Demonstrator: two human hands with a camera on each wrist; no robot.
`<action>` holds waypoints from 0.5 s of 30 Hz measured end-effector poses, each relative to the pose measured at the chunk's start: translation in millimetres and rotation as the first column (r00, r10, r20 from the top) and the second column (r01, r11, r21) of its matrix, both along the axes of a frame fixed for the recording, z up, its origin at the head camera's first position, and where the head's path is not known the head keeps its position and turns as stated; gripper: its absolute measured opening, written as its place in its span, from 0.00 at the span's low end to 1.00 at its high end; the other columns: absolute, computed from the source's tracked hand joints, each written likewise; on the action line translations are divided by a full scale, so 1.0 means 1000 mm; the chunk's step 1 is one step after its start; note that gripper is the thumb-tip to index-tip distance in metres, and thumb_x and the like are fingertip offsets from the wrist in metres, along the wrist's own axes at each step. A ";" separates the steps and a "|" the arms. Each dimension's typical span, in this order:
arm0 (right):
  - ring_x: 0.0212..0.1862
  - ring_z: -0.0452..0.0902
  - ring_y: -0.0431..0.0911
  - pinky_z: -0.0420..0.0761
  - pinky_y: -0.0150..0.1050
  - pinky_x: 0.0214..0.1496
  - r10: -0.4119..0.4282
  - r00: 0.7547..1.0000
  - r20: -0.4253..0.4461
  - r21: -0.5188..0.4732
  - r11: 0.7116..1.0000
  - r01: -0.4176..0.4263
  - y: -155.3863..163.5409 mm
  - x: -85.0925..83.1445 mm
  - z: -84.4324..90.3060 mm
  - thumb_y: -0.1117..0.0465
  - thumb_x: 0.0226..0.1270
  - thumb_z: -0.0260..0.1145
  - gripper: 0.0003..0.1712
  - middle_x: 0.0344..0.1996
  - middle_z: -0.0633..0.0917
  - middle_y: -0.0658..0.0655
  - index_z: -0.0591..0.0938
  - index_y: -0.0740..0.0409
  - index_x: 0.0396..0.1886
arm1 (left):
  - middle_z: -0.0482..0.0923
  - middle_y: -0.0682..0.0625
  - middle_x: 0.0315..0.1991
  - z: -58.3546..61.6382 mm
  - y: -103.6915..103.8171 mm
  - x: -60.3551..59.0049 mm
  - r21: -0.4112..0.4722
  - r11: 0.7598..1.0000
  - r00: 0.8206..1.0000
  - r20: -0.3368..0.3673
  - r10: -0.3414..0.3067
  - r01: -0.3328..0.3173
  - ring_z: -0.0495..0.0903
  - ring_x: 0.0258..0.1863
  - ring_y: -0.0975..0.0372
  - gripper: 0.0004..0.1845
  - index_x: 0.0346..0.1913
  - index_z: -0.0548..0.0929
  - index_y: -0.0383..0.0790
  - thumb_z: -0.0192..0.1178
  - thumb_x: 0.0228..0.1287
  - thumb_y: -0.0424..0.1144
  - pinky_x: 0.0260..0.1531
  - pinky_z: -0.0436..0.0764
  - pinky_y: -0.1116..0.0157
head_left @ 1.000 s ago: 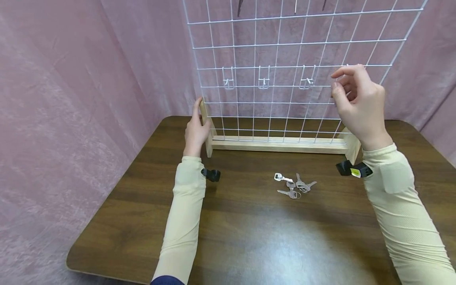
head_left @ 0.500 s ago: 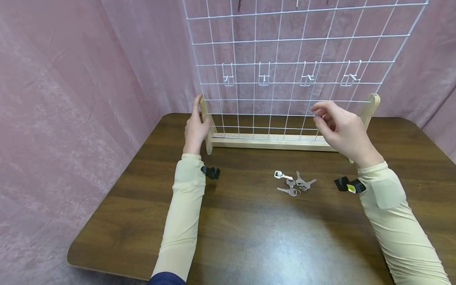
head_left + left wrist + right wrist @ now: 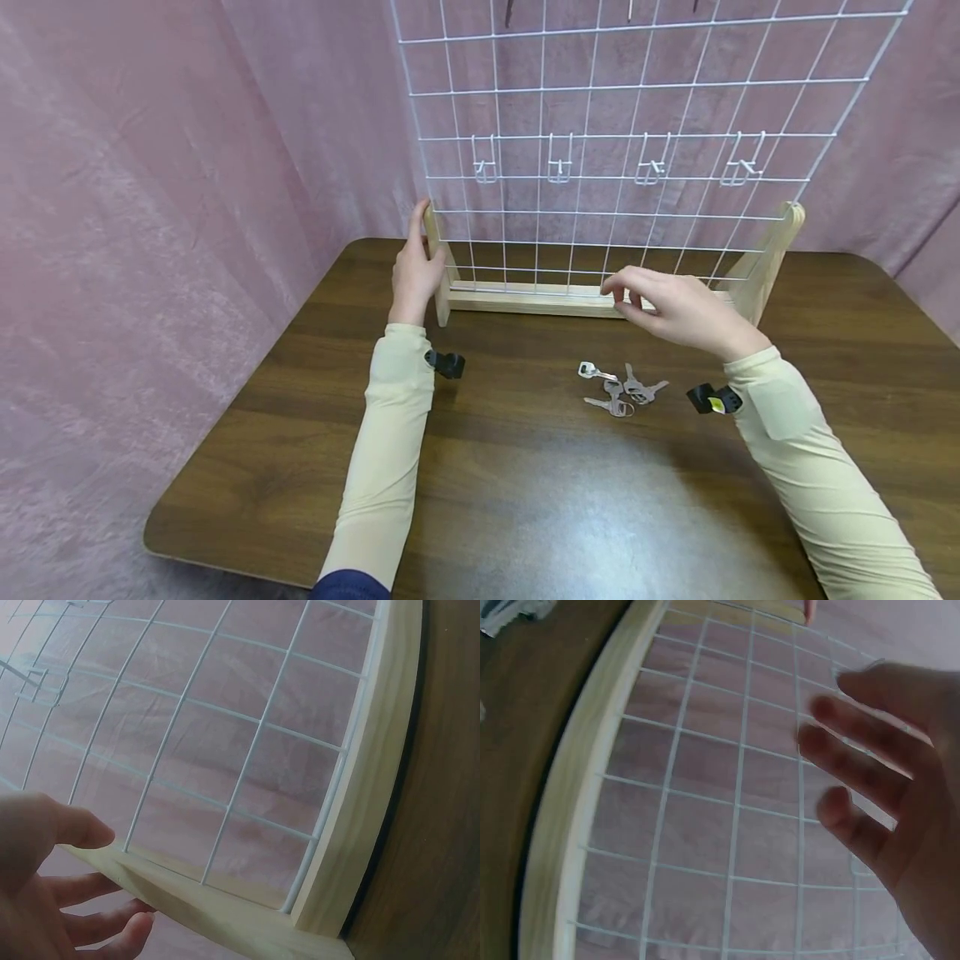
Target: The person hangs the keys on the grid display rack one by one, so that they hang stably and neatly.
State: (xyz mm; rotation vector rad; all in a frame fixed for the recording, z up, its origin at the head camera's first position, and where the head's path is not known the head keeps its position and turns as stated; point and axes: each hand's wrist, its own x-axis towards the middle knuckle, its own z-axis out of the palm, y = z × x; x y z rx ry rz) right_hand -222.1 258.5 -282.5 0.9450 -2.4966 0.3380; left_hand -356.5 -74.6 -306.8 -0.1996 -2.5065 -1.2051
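Pink cloth hangs behind and to both sides of a dark wood-grain table [image 3: 525, 500]. On it we note a white wire grid [image 3: 622, 108] standing upright in a pale wooden frame [image 3: 525, 298], with four wire hooks [image 3: 651, 167] in one row across it.

Left hand [image 3: 415, 271]: it grips the frame's left upright, thumb on the near side and fingers curled round behind; the left wrist view shows the fingers [image 3: 112, 930] wrapping the wood.

Right hand [image 3: 678, 307]: it hovers palm down in front of the frame's bottom rail, fingers loosely bent and slightly apart, holding nothing that we can see. The right wrist view shows the fingers [image 3: 870, 750] spread in front of the grid.

Keys [image 3: 618, 390]: a small cluster lying flat on the table, just in front of the frame and well apart from the left hand. From the right hand they lie nearer to us, below it and slightly left; the cluster's long axis runs roughly left to right. We judge the right hand much the nearer of the two.
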 end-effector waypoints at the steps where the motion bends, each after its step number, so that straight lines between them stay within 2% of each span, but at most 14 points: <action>1: 0.36 0.79 0.38 0.78 0.38 0.34 0.022 0.999 0.037 0.021 1.000 -0.022 -0.001 -0.002 -0.003 0.67 0.64 0.63 0.12 0.36 0.85 0.46 0.81 0.51 0.45 | 0.79 0.42 0.58 0.000 0.000 0.000 0.000 1.000 1.000 0.002 0.000 0.000 0.81 0.37 0.48 0.40 0.73 0.48 0.73 0.51 0.67 0.37 0.36 0.79 0.52; 4: 0.37 0.80 0.38 0.80 0.39 0.38 0.063 0.986 0.157 0.071 0.995 -0.075 -0.002 -0.007 -0.012 0.65 0.65 0.64 0.08 0.36 0.86 0.46 0.81 0.50 0.43 | 0.79 0.43 0.58 0.002 0.000 0.000 0.000 1.000 1.000 0.004 0.002 -0.002 0.81 0.39 0.48 0.40 0.73 0.48 0.74 0.51 0.66 0.37 0.37 0.79 0.51; 7: 0.37 0.80 0.36 0.80 0.38 0.41 0.076 0.960 0.270 0.097 0.990 -0.106 -0.003 -0.013 -0.022 0.63 0.66 0.64 0.06 0.34 0.85 0.45 0.81 0.49 0.40 | 0.79 0.43 0.57 0.002 0.001 0.000 0.003 1.000 1.000 0.006 0.001 -0.001 0.81 0.39 0.47 0.40 0.73 0.48 0.74 0.51 0.66 0.37 0.37 0.79 0.51; 15: 0.35 0.77 0.34 0.79 0.36 0.39 0.083 0.914 0.396 0.132 0.980 -0.146 -0.009 -0.021 -0.045 0.63 0.62 0.67 0.05 0.31 0.82 0.42 0.81 0.51 0.37 | 0.77 0.43 0.60 0.002 0.001 0.001 0.021 1.000 0.999 0.033 -0.001 0.000 0.82 0.43 0.47 0.40 0.72 0.47 0.78 0.51 0.67 0.38 0.39 0.80 0.50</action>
